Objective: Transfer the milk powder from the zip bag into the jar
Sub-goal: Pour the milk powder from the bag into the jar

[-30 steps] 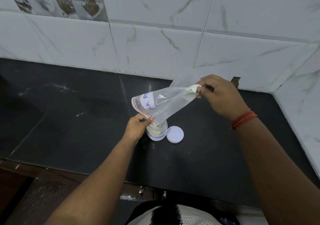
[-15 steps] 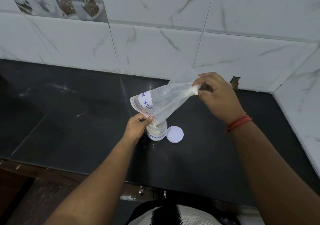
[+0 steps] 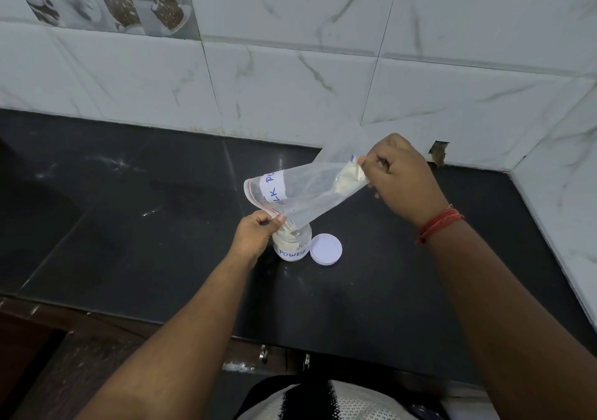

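A clear zip bag point(image 3: 307, 193) with a white handwritten label hangs tilted over a small clear jar point(image 3: 292, 246) that holds pale milk powder and bears a "POWDER" label. The bag's mouth points down into the jar's opening. My left hand point(image 3: 258, 229) pinches the bag's red-edged mouth right beside the jar. My right hand point(image 3: 400, 177) holds the bag's raised bottom end, where a clump of powder point(image 3: 349, 177) sits inside the plastic.
The jar's white lid point(image 3: 325, 249) lies flat on the black countertop point(image 3: 161, 225) just right of the jar. White marble-patterned wall tiles point(image 3: 290, 90) rise behind and on the right. The counter's front edge runs near my body.
My right hand has shifted slightly on the bag's raised end, and the bag sits a little flatter. My left hand and the jar have stayed put.
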